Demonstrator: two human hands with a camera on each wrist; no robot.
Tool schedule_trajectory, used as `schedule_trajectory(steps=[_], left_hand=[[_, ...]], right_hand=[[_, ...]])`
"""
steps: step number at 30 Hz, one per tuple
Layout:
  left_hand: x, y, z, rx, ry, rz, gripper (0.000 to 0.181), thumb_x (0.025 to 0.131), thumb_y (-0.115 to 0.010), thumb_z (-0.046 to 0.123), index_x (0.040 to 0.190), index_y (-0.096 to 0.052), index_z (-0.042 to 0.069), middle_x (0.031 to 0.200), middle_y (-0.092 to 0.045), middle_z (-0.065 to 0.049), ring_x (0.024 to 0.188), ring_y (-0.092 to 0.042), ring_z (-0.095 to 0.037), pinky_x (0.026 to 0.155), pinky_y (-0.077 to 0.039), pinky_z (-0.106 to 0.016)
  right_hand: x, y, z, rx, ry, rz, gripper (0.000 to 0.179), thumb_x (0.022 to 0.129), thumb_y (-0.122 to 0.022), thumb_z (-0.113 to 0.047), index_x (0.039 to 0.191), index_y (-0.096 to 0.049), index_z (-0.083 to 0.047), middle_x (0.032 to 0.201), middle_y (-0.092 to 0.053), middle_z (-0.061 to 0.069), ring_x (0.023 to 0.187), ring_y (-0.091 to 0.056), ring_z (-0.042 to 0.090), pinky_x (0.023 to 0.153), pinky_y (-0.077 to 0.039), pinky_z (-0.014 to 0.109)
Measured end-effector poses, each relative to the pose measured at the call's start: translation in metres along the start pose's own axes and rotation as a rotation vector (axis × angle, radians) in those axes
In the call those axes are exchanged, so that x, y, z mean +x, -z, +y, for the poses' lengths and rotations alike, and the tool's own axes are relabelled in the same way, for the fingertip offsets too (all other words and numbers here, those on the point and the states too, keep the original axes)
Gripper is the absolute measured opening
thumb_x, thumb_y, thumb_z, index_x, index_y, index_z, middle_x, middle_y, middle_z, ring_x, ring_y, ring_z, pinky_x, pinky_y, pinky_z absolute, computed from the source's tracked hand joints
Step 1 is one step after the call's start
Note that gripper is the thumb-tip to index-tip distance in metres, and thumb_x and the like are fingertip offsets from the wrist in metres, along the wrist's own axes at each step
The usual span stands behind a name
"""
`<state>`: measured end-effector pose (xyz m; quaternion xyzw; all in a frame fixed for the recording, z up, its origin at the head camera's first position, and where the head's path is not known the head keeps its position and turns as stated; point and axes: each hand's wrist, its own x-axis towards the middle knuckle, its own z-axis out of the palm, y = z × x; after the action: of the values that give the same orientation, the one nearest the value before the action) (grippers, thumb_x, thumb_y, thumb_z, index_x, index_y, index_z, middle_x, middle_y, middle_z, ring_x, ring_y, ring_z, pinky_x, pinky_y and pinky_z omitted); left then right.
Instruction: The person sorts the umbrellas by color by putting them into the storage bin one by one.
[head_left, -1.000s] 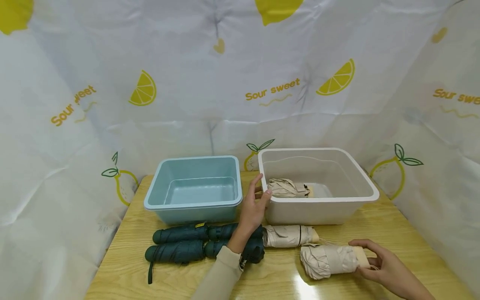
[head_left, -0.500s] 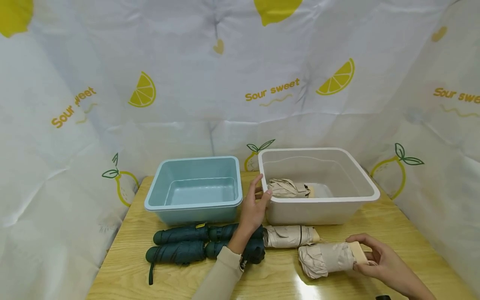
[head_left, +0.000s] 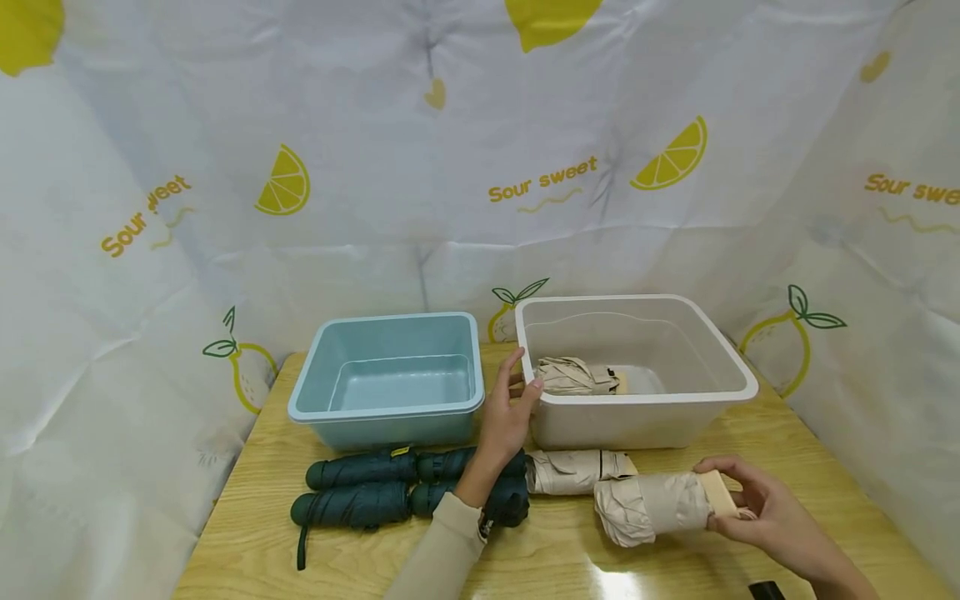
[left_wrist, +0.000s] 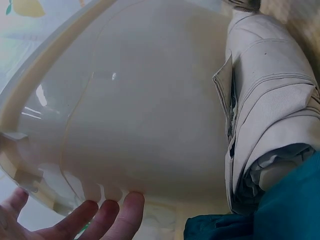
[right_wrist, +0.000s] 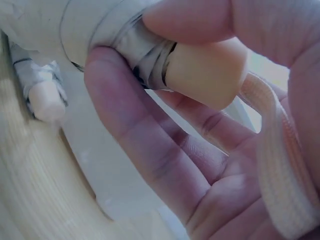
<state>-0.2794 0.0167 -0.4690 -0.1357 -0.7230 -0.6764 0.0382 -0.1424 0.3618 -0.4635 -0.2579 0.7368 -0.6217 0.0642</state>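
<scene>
My right hand (head_left: 765,512) pinches the pale yellow handle of a folded beige umbrella (head_left: 660,506) between thumb and fingers. A cord loop (right_wrist: 272,150) hangs from the handle's end in the right wrist view. The umbrella is slightly above the table, its fabric end pointing left. My left hand (head_left: 506,417) touches the left front corner of the white bin (head_left: 615,421), fingertips (left_wrist: 132,200) against its outer wall. Another beige umbrella (head_left: 577,379) lies inside that bin. A third beige umbrella (head_left: 566,472) rests in front of it, beside dark green folded umbrellas (head_left: 360,504).
A light blue bin (head_left: 397,425) stands left of the white one on the wooden table (head_left: 247,533). Several dark green umbrellas lie in two rows before it, partly behind my left forearm. A lemon-print sheet (head_left: 375,167) encloses the back and sides. A small black object (head_left: 765,591) shows at the bottom edge.
My right hand has raised the beige umbrella off the table and shifted it slightly left. The left hand has stayed at the white bin. A small black object has appeared at the lower edge.
</scene>
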Motion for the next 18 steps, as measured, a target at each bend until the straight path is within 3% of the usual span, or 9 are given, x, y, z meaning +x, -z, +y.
schedule_trajectory(steps=[10,18], left_hand=[[0.0,0.001,-0.001,0.004,-0.006,0.001,0.058,0.102,-0.057,0.042,0.155,-0.036,0.045,0.14,-0.059,-0.021,0.116,-0.064,-0.029,0.082,-0.062,-0.05],[0.001,0.0,-0.002,0.021,0.0,0.005,0.057,0.102,-0.057,0.043,0.155,-0.036,0.046,0.137,-0.062,-0.011,0.117,-0.065,-0.028,0.081,-0.062,-0.043]], right_hand=[[0.007,0.001,-0.002,0.04,0.119,0.013,0.062,0.087,-0.047,0.031,0.142,-0.045,0.002,0.14,-0.055,-0.006,0.094,-0.072,0.013,0.073,-0.062,0.034],[0.017,-0.003,-0.016,0.026,0.109,0.072,0.059,0.085,-0.049,0.031,0.138,-0.045,0.003,0.14,-0.054,-0.005,0.1,-0.068,0.006,0.074,-0.062,0.032]])
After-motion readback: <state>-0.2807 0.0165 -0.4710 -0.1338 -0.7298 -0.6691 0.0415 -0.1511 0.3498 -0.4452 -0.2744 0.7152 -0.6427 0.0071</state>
